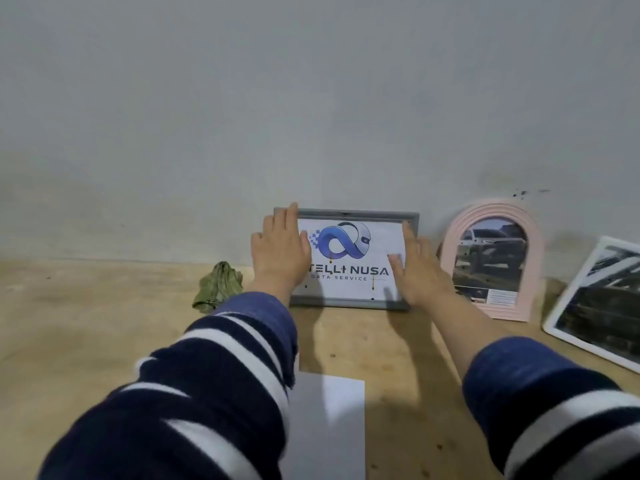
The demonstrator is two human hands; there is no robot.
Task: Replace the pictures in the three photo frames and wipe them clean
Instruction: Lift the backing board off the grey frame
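A grey rectangular photo frame [349, 302] stands against the wall and shows a blue logo picture with dark spots on its glass. My left hand [278, 252] lies with straight fingers over the frame's left edge. My right hand [417, 268] touches its right side with straight fingers. To the right stands a pink arched frame [533, 258] with a car picture. A white frame [568, 317] leans at the far right edge. A crumpled green cloth [218, 285] lies left of the grey frame.
All frames stand on a wooden tabletop [86, 323] against a plain grey wall [311, 98]. A white sheet of paper [329, 427] lies near the front edge between my striped sleeves.
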